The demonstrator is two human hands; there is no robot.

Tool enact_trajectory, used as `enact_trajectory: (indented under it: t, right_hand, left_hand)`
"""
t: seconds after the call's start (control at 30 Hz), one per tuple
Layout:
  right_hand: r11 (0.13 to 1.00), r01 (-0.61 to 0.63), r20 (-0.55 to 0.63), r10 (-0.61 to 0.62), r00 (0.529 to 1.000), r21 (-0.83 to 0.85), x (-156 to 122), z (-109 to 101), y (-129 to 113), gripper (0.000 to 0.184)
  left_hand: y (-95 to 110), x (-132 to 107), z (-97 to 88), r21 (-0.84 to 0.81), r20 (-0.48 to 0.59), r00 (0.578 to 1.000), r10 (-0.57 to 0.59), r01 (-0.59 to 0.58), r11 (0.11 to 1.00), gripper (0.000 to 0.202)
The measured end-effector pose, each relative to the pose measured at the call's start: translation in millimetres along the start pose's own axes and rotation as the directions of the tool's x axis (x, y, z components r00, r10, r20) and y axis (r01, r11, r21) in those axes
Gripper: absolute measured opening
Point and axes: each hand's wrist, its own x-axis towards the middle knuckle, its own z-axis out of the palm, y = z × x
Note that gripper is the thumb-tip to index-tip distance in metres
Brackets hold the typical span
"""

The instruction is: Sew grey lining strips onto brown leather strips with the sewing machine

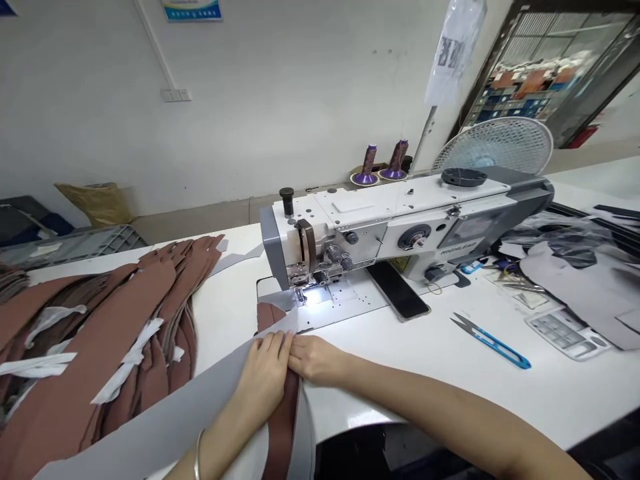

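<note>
My left hand (264,375) lies flat, fingers together, on a long grey strip (165,417) laid over a brown strip (281,433). My right hand (314,359) sits beside it, fingers pinching the edge of the same layered strips. Both hands are just in front of the needle and presser foot (300,293) of a white industrial sewing machine (400,227), under its bright lamp. The strips' front ends reach the needle plate.
A big stack of brown cut pieces (100,333) with white tags fills the left of the table. A black phone (399,291), blue thread snips (493,341), a calculator (567,331) and grey fabric (585,280) lie to the right. Thread cones (383,163) and a fan (495,143) stand behind.
</note>
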Motion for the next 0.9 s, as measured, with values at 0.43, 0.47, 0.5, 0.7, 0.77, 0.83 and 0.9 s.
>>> enact_trajectory:
  t: [0.43, 0.47, 0.5, 0.7, 0.77, 0.83, 0.9]
  right_hand:
    - [0.984, -0.076, -0.119, 0.057, 0.991, -0.161, -14, -20, 5, 0.022]
    - [0.980, -0.089, -0.121, 0.069, 0.990, -0.176, -14, -20, 5, 0.023]
    - [0.978, -0.098, -0.120, 0.077, 0.990, -0.182, -15, -19, 4, 0.023]
    - [0.975, -0.139, -0.115, 0.120, 0.986, -0.174, -14, -18, 7, 0.021]
    - [0.972, -0.160, -0.124, 0.140, 0.982, -0.173, -13, -18, 10, 0.022]
    - [0.969, -0.178, -0.135, 0.155, 0.979, -0.172, -13, -19, 14, 0.022]
    - [0.967, -0.189, -0.143, 0.166, 0.976, -0.173, -13, -20, 17, 0.022]
  left_hand:
    - [6, 40, 11.5, 0.086, 0.008, 0.995, -0.095, 0.094, 0.992, 0.043]
    - [7, 41, 12.1, 0.085, 0.002, 0.995, -0.102, 0.102, 0.991, 0.043]
    - [9, 43, 12.8, 0.080, -0.005, 0.994, -0.107, 0.108, 0.991, 0.043]
    - [6, 48, 13.1, 0.007, 0.031, 0.994, -0.102, 0.102, 0.995, 0.040]
    - [4, 54, 10.0, -0.015, 0.060, 0.993, -0.103, 0.104, 0.994, 0.040]
    - [3, 60, 5.5, -0.047, 0.095, 0.989, -0.109, 0.114, 0.992, 0.041]
    - [3, 66, 0.8, -0.091, 0.148, 0.982, -0.119, 0.133, 0.987, 0.042]
